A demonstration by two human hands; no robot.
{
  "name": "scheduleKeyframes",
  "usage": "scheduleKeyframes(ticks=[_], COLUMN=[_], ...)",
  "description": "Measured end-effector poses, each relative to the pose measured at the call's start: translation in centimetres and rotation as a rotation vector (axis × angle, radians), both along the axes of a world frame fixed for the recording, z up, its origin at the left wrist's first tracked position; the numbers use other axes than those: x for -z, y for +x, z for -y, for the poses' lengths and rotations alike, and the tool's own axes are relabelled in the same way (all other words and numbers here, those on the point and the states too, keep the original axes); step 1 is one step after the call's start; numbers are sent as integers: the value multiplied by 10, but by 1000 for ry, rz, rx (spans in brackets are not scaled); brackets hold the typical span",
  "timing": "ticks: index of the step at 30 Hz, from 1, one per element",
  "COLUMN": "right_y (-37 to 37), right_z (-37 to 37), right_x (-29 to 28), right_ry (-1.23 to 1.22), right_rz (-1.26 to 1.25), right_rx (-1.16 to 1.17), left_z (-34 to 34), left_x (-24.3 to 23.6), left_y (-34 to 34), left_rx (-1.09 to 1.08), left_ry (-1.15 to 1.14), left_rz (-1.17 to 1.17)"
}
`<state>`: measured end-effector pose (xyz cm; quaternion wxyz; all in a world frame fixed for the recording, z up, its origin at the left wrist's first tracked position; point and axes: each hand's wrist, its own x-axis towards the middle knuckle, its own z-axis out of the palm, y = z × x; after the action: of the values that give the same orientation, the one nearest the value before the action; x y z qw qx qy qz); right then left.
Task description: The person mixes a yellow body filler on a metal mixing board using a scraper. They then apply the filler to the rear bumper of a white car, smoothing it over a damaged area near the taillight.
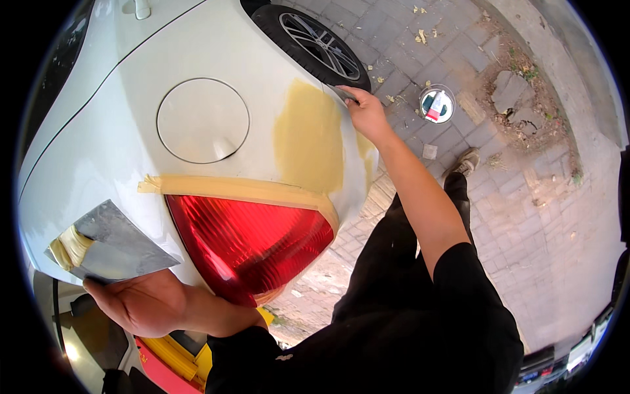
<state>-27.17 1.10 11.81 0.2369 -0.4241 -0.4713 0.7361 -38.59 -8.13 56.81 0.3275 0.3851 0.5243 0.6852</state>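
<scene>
1. Black shirt (394, 354) fills the lower foreground.
2. Yellow filler patch (308, 138) lies on the white car (197, 52), just left of the right hand (369, 117).
3. That hand, half closed, pinches a thin grey scraper (342, 92) near the wheel (319, 43).
4. Left hand (147, 303), palm up, holds a grey plate (128, 253) carrying a yellow filler lump (72, 247); fingers hidden beneath.
5. Red tail lamp (256, 243) sits below the patch.

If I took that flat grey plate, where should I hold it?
Probably pinch the plate by its bare upper-right edge, coming from the right: it is thin, yellow paste sits toward its left end, and the left hand supports the near edge.
</scene>
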Motion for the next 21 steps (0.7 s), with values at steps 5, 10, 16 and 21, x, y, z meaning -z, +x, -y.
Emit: scheduleKeyframes(ticks=[5, 10, 16, 21], right_y=[1, 11, 26, 35], right_z=[6, 14, 31, 52], right_x=[1, -12, -39, -45], right_ry=[96, 108, 145, 159], right_rz=[-28, -33, -53, -122], right_rx=[-77, -111, -115, -103], left_z=[11, 4, 0, 1], left_x=[-5, -5, -4, 0], left_y=[-1, 11, 21, 28], left_rx=[-125, -222, -98, -153], left_ry=[-57, -76, -2, 84], left_rz=[-153, -403, -259, -304])
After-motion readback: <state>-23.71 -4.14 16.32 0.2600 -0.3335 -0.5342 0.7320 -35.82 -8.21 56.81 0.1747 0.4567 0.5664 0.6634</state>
